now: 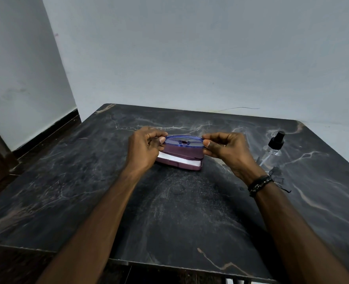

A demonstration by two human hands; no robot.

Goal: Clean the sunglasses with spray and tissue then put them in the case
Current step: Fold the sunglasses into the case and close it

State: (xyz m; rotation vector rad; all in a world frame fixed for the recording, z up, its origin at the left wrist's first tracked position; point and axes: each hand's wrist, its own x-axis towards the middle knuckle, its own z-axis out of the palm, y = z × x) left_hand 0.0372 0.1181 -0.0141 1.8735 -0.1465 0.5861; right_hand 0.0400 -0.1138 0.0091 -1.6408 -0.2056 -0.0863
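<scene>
Blue-framed sunglasses [183,142], purple case [181,158], white tissue [179,161], black white-veined marble table [169,212].

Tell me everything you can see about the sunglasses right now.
The sunglasses have a translucent blue frame that looks like plastic, with dark tinted lenses and a visible nose bridge. They are held level, lengthwise across the view, just above the open purple case on the dark marble table. The left hand pinches their left end and the right hand pinches their right end. The temples are hard to make out. Whether they touch the case cannot be told.
</scene>
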